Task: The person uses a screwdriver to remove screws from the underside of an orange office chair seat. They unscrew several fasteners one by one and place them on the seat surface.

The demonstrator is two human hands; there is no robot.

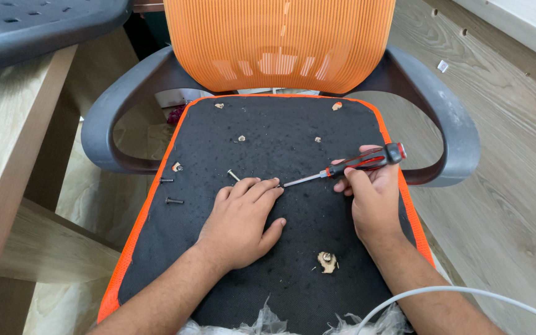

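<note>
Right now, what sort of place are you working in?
Likely an office or home workroom: an orange mesh office chair on a wood-look floor, beside a light wooden desk.

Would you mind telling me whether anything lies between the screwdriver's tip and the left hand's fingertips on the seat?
Nothing visible does: the screwdriver, held in the right hand, points its tip right at the left hand's fingertips on the black seat.

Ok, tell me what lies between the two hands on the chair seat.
Head view: the screwdriver's metal shaft spans from right hand to left hand fingertips; below it, bare black seat.
</note>
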